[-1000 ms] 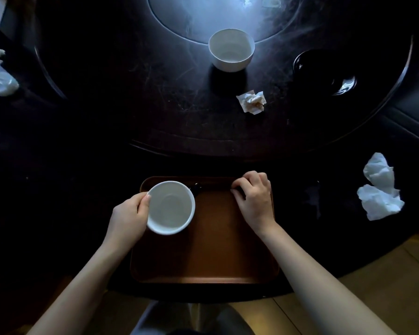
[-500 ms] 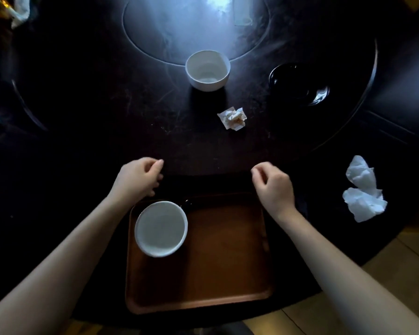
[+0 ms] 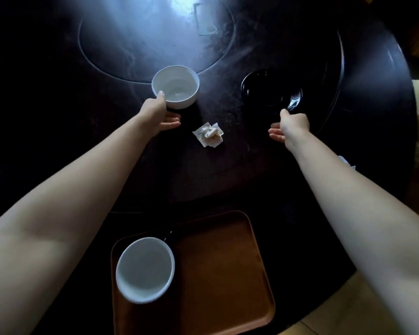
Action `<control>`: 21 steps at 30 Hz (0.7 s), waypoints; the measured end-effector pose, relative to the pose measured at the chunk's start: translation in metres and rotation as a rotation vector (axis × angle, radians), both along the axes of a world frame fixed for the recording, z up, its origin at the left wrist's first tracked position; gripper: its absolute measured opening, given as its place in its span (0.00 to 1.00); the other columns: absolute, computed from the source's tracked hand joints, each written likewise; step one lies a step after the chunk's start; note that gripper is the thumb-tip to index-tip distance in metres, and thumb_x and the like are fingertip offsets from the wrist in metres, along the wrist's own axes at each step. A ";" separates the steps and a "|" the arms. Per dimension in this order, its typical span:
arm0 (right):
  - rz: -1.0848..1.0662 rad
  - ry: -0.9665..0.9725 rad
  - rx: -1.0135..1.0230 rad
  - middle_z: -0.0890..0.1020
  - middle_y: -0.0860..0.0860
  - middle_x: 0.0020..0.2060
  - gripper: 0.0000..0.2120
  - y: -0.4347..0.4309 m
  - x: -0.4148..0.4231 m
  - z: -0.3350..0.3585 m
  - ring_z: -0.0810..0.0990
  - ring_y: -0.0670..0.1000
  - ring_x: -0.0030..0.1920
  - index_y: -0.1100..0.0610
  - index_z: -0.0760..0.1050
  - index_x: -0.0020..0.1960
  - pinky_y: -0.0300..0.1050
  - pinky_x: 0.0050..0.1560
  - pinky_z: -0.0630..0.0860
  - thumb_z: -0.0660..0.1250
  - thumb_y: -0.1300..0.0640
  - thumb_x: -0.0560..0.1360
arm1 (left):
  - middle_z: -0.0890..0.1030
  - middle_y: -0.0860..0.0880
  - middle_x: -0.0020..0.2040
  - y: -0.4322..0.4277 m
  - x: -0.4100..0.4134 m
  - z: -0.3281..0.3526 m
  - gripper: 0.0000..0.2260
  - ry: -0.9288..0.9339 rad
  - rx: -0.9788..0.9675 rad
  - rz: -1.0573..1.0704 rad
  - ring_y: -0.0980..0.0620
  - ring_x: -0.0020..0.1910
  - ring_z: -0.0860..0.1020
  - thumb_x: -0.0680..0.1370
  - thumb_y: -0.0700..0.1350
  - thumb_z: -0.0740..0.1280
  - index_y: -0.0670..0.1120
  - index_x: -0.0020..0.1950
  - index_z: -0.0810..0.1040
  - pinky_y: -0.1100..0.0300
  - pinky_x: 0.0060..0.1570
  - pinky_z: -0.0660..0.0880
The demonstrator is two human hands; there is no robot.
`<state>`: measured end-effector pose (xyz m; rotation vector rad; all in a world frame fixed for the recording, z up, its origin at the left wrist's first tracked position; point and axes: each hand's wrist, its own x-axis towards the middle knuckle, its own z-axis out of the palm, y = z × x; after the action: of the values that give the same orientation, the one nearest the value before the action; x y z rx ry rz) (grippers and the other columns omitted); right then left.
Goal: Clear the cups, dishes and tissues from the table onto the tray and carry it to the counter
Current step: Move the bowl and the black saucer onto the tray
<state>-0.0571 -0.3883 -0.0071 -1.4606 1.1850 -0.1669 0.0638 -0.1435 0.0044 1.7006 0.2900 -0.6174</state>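
A brown tray (image 3: 228, 274) lies at the near table edge with a white bowl (image 3: 144, 269) on its left part. A second white bowl (image 3: 179, 84) stands farther out on the dark table. My left hand (image 3: 159, 114) reaches it: the thumb lies on its near rim and the fingers spread below its side. To the right is a black dish (image 3: 264, 90). My right hand (image 3: 288, 126) is at its near edge, thumb pointing at the rim, fingers loosely curled and holding nothing. A crumpled tissue (image 3: 209, 135) lies between my hands.
The round dark table (image 3: 58, 81) has a raised turntable ring and a glossy centre disc (image 3: 143, 32). A bit of white tissue (image 3: 347, 162) shows behind my right forearm. A small dark object (image 3: 168, 235) lies beside the bowl on the tray. Wooden floor shows at the lower right.
Both hands left the tray and reached forward across the table, the left to the far white bowl, the right to the black dish. The view moved forward with them.
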 end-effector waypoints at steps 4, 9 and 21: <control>-0.030 -0.005 -0.002 0.73 0.54 0.34 0.15 -0.007 0.013 -0.005 0.77 0.48 0.28 0.66 0.69 0.61 0.37 0.20 0.75 0.57 0.56 0.80 | 0.74 0.40 0.35 -0.006 0.014 -0.011 0.22 -0.008 0.009 0.026 0.48 0.33 0.76 0.82 0.50 0.46 0.35 0.67 0.62 0.64 0.19 0.75; -0.048 0.029 -0.060 0.80 0.59 0.46 0.16 -0.017 0.027 -0.016 0.77 0.46 0.19 0.66 0.69 0.62 0.35 0.15 0.70 0.60 0.58 0.78 | 0.73 0.42 0.37 -0.007 0.030 -0.023 0.20 -0.035 0.040 0.048 0.50 0.32 0.76 0.82 0.49 0.47 0.37 0.66 0.64 0.65 0.19 0.73; -0.125 -0.067 -0.050 0.75 0.52 0.37 0.04 0.004 0.003 -0.006 0.73 0.45 0.25 0.59 0.67 0.44 0.34 0.18 0.65 0.57 0.67 0.72 | 0.74 0.44 0.35 0.002 -0.004 -0.014 0.17 -0.066 0.031 0.098 0.52 0.30 0.75 0.76 0.37 0.48 0.40 0.60 0.69 0.69 0.17 0.69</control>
<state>-0.0541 -0.3839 -0.0135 -1.4142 1.2252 -0.3305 0.0595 -0.1411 -0.0097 1.7220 0.3353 -0.4858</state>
